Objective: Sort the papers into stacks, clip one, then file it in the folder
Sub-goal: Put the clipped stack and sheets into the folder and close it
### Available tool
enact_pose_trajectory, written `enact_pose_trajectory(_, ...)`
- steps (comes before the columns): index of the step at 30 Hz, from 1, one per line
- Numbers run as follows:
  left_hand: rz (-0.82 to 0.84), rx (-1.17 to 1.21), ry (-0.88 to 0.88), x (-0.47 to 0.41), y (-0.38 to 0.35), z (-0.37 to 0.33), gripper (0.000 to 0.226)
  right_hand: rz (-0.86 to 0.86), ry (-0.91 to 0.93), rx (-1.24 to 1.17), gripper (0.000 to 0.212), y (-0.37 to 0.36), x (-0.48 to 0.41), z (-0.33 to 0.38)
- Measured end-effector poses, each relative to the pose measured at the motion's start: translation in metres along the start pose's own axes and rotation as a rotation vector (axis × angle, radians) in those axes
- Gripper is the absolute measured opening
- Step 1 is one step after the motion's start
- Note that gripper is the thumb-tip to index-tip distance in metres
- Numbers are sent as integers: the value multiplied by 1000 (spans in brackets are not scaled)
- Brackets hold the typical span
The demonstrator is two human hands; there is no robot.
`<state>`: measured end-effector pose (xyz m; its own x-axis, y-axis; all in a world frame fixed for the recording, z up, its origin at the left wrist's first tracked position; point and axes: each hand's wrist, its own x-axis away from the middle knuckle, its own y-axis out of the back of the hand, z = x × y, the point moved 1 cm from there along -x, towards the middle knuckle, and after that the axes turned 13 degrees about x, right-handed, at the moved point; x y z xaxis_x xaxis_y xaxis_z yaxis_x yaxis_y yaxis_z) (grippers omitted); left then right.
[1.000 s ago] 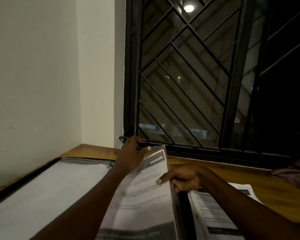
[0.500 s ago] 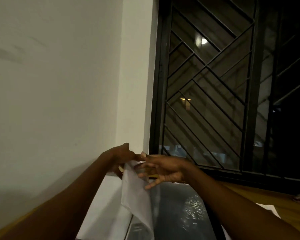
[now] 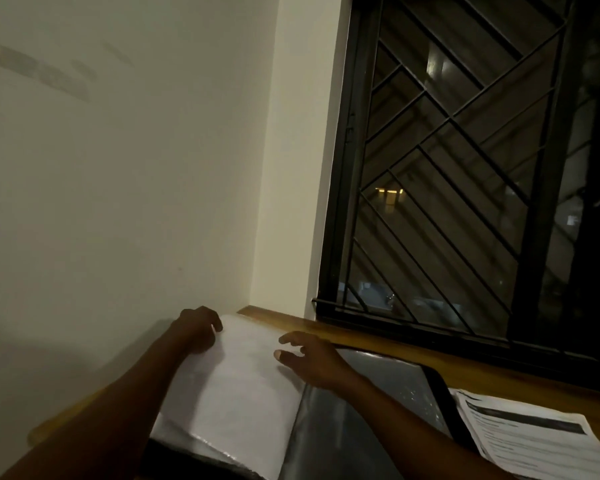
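Observation:
An open black folder (image 3: 440,393) with clear plastic sleeves lies on the wooden table. Its left page (image 3: 243,393) shows the white back of a filed sheet inside a sleeve. My left hand (image 3: 196,329) rests on that page's far left corner, fingers curled on the edge. My right hand (image 3: 312,360) hovers over the folder's middle, fingers spread, holding nothing. The right sleeve (image 3: 378,403) looks dark and glossy. A stack of printed papers (image 3: 530,438) lies on the table to the folder's right.
The wooden table (image 3: 361,336) meets a pale wall on the left and a sill under a black barred window (image 3: 465,202) at the back. The table's left edge (image 3: 59,424) runs close to the wall.
The sleeve with the sheet, held upright between both hands, has been turned over and now lies flat on the left. My right hand has let go and opened. The camera has tilted.

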<state>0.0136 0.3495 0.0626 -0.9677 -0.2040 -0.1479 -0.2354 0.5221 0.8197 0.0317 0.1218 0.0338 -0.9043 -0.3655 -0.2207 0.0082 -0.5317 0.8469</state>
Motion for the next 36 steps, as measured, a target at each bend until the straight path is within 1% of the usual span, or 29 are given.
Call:
enact_pose_trajectory(3,-67,-33,30,-10,-21,18,38,48,38,100,45,-12,-1,-7)
enact_pose_trajectory(5,-75,-125,21,-11,-32,21,36,69,39,115,49,-17,0,-10)
enact_pose_trajectory(7,-31,-200,-35,-11,-40,17,38,95,23,150,54,-27,0,-12)
enact_pose_trajectory(10,101,-106,-211,-16,-59,4,39,143,-2,379,69,-52,4,-15)
enact_pose_trajectory(11,149,-74,-238,-16,-70,0,40,140,5,453,72,-59,6,-16)
enact_pose_trajectory(14,236,-73,-220,-10,-98,-6,48,112,34,510,57,-67,4,-19)
enact_pose_trajectory(16,236,-120,-208,-8,-109,-8,49,128,29,502,55,-67,5,-18)
enact_pose_trajectory(19,193,-159,-205,-11,-106,-10,46,178,29,434,56,-60,3,-19)
enact_pose_trajectory(20,189,-159,-199,-14,-105,-11,44,208,32,370,55,-55,4,-18)
enact_pose_trajectory(22,195,-151,-171,-19,-102,-22,43,234,2,147,53,-38,6,-23)
enact_pose_trajectory(24,212,-158,-132,-22,-105,-35,50,129,-59,-71,47,-18,10,-35)
enact_pose_trajectory(25,216,-156,-127,-23,-108,-39,54,62,-87,-127,44,-10,12,-41)
enact_pose_trajectory(27,202,-130,-200,-21,-116,-54,59,-51,-120,-163,37,9,16,-61)
enact_pose_trajectory(30,211,48,-361,-9,-135,-86,56,-107,-132,-209,30,45,35,-96)
enact_pose_trajectory(32,196,211,-460,0,-151,-110,50,-138,-186,-180,21,68,51,-124)
enact_pose_trajectory(34,155,339,-514,10,-167,-140,43,-161,-240,-170,13,89,71,-152)
enact_pose_trajectory(36,109,480,-519,20,-182,-170,34,-193,-279,-153,18,112,90,-177)
